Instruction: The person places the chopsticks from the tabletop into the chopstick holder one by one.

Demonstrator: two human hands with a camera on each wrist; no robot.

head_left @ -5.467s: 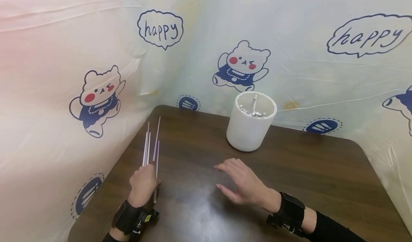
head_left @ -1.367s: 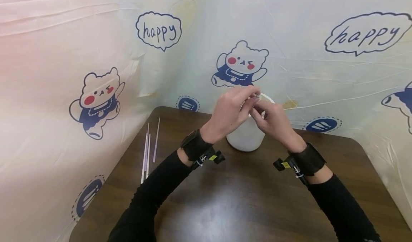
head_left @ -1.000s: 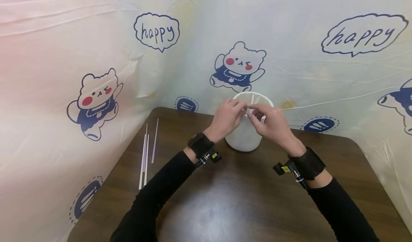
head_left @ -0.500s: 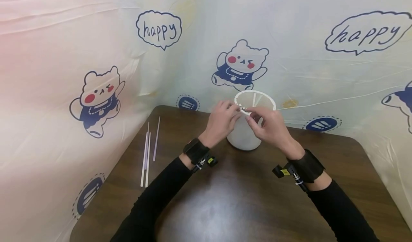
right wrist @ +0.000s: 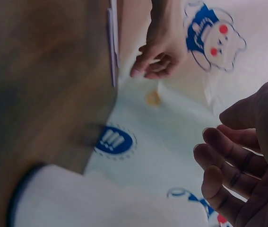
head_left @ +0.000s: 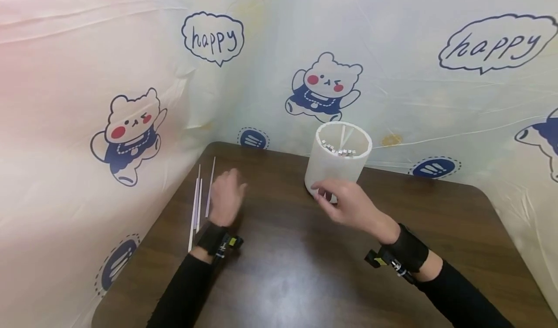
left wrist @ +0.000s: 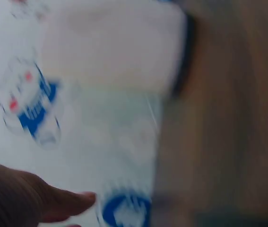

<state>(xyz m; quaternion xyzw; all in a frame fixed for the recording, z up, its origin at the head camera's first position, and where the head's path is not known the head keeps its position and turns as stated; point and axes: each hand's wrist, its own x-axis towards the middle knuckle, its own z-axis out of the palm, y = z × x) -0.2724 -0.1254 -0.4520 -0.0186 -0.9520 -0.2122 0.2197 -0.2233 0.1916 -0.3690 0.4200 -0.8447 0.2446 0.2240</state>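
A white cylindrical holder (head_left: 333, 173) stands upright near the back of the table. Small silvery square stick ends and a couple of thin sticks (head_left: 343, 136) leaning on its inner wall show inside it. Several thin white and purple chopsticks (head_left: 195, 216) lie on the table's left side, one purple chopstick (head_left: 210, 187) a little apart. My left hand (head_left: 226, 197) is over the table just right of them, fingers loosely bent, holding nothing visible. In front of the holder hovers my right hand (head_left: 348, 204), with fingers loosely curved and nothing between them in the right wrist view.
The dark brown wooden table (head_left: 279, 270) has rounded back corners. A pale printed cloth (head_left: 261, 52) with cartoon bears and "happy" bubbles hangs behind it and along the left side. Each wrist wears a black strap (head_left: 407, 253) with a small camera.
Both hands have drawn back from the holder's rim, the left toward the chopsticks, the right down and forward of the holder. Compared with 5.5 seconds ago, one chopstick fewer lies on the table.
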